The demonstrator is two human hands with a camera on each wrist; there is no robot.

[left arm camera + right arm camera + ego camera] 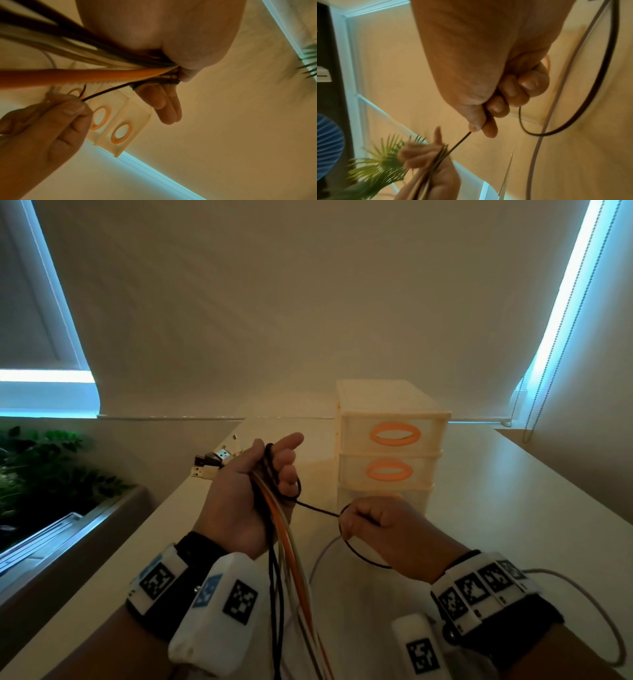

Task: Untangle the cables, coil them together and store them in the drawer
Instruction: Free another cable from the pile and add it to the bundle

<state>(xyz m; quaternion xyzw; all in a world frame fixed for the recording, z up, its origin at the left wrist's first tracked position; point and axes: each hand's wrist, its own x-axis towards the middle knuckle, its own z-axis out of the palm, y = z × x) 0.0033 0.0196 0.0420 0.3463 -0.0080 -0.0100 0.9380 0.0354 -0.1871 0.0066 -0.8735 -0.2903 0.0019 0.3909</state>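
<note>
Head view: left hand grips cable bundle; right hand pinches black cable. Risk: a hard pull could tighten the snag round left fingers.

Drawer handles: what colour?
Orange oval rings, the handles on the cream drawer unit; clearest in the head view.

Looks like a room in a home or a small office. Pale tabletop set against a window wall, with roller blinds drawn down and a bead chain hanging at the far right. Small plastic drawer unit with orange handles standing at the far edge. Leafy green plant in a planter at left.
</note>
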